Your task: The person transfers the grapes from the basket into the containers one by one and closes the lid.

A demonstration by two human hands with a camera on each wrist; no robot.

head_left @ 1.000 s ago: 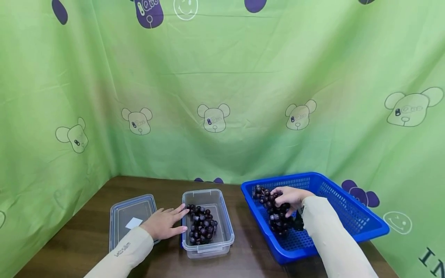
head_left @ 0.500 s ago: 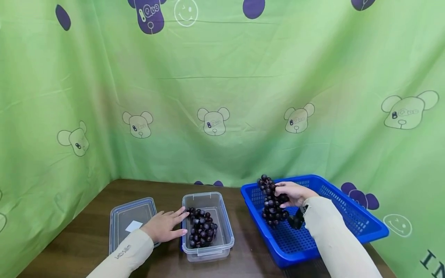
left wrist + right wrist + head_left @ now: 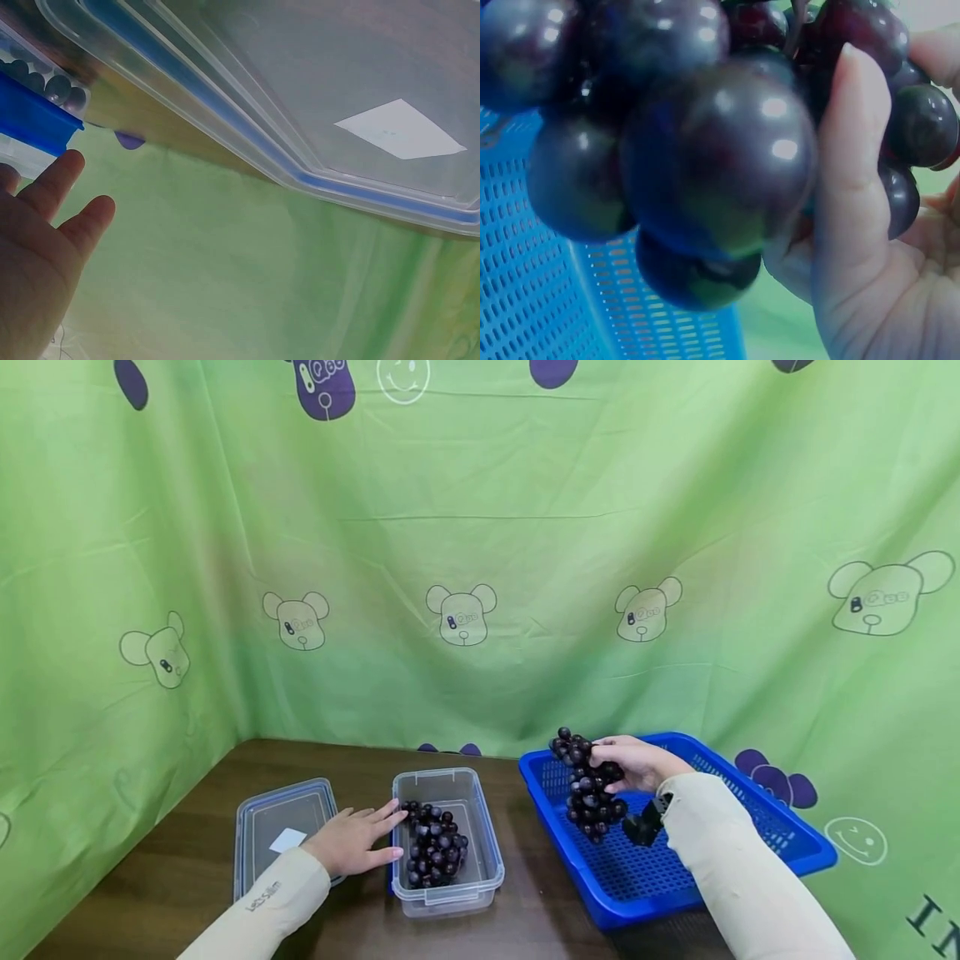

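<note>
My right hand (image 3: pixel 637 762) grips a bunch of dark grapes (image 3: pixel 588 793) and holds it up over the left part of the blue basket (image 3: pixel 780 877). In the right wrist view the thumb (image 3: pixel 855 157) presses against the grapes (image 3: pixel 720 157), which fill much of the picture. My left hand (image 3: pixel 352 842) rests with spread, straight fingers at the left rim of a clear plastic container (image 3: pixel 450 900). Another bunch of grapes (image 3: pixel 437 852) lies inside that container. The left wrist view shows fingers (image 3: pixel 56 184) beside the container's blue clip (image 3: pixel 34 112).
A clear lid (image 3: pixel 262 827) with a blue seal and a white label lies on the brown table (image 3: pixel 360 768), left of the container. Behind the table hangs a green printed cloth (image 3: pixel 540 677). A black wrist camera (image 3: pixel 647 822) sits below my right hand.
My right hand has lifted the bunch of grapes up from the basket floor, and the bunch now hangs more upright. The left hand has stayed at the container.
</note>
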